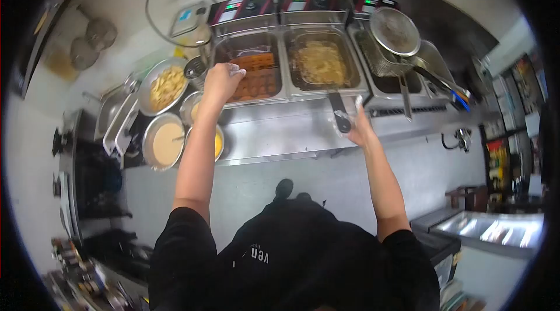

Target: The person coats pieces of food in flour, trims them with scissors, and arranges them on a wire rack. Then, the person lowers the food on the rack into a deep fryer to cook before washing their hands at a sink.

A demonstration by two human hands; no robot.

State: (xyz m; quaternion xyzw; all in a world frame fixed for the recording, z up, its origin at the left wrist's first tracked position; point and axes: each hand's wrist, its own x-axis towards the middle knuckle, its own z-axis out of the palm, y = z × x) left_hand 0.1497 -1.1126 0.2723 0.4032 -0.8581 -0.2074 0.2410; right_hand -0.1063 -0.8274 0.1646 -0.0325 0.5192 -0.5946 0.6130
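Observation:
My left hand (226, 81) is over the left edge of the left fryer (279, 48), its fingers bent together in a pinch. Something pale shows at the fingertips, too small to name. In that fryer is reddish-brown oil (251, 78). My right hand (357, 125) is around the black handle (337, 107) of a fryer basket, thumb raised beside it; clear plastic, like a thin glove, shows around the fingers. The basket sits in the middle fryer (354, 66), where pale yellow food (321, 63) lies in bubbling oil.
Left of the fryers stand a bowl of pale cut pieces (166, 86), a bowl of beige batter (165, 143) and a bowl with yellow contents (219, 143). A round strainer (395, 31) rests above the right fryer (396, 85). A steel counter edge (268, 130) runs in front.

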